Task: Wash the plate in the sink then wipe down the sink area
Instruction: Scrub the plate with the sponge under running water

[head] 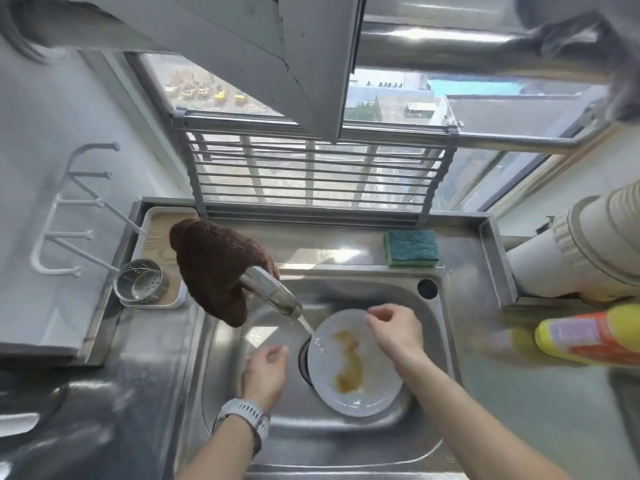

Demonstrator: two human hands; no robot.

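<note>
Head view | we read no label on bottle (pixel 588 337) | right hand (pixel 394 329) pinches plate (pixel 353 362) rim in sink (pixel 446 341) | left hand (pixel 265 370) relaxed, beside plate

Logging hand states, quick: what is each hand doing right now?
Left hand: open, holding nothing.
Right hand: over the plate; grip cannot be told.

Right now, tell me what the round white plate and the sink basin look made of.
Round white plate: likely glazed ceramic, glossy with highlights; could be melamine. Sink basin: stainless steel, brushed grey with dull reflections.
</note>
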